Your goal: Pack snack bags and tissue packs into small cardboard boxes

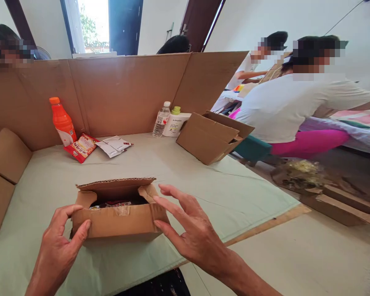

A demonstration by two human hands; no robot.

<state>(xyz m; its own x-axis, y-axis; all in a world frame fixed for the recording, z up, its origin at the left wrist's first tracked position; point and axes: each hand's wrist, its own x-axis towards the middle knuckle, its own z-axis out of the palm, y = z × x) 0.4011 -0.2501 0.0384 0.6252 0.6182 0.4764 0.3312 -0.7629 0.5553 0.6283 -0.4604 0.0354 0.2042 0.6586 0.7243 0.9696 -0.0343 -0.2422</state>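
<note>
A small brown cardboard box (120,222) stands on the pale green cloth in front of me, its back flap raised and its side flaps partly folded in. Inside it lie some dark and colourful packets (119,203), mostly hidden by the front wall. My left hand (61,238) grips the box's left end, thumb on the front face and fingers at the upper corner. At the right end is my right hand (191,224), fingers spread, with the thumb and a fingertip touching the box's corner.
Behind the box lie a red packet (82,148) and white sachets (114,146). An orange bottle (61,121), a clear water bottle (162,121) and a white bottle (175,125) stand by a cardboard screen (126,94). Other boxes (208,137) sit left and right. People work at the right.
</note>
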